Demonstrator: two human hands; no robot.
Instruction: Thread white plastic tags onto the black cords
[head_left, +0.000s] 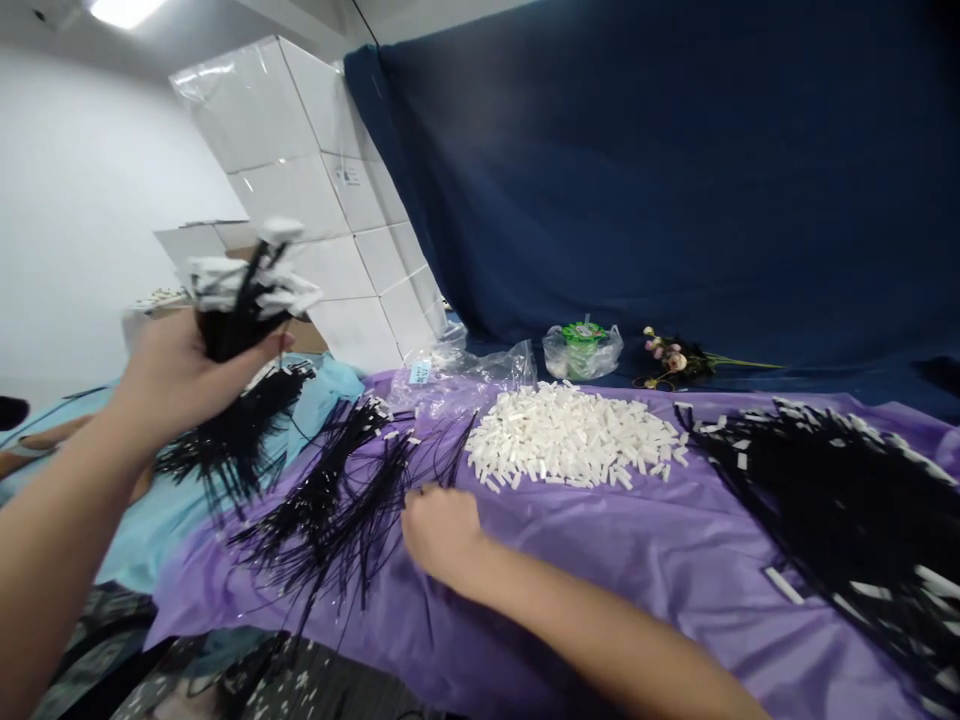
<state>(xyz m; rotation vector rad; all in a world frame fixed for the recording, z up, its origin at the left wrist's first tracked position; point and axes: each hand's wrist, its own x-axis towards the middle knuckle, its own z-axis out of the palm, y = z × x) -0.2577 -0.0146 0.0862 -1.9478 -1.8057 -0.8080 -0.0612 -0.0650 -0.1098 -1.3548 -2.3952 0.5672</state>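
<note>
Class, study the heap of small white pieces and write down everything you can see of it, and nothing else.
The heap of small white pieces is wide, low and roughly oval, spread on the purple sheet. Its many short, narrow, straight-sided pieces look like plastic, though the material is uncertain. They lie jumbled at all angles, with a ragged front edge. The right hand is in front, to its left, not touching it.
</note>
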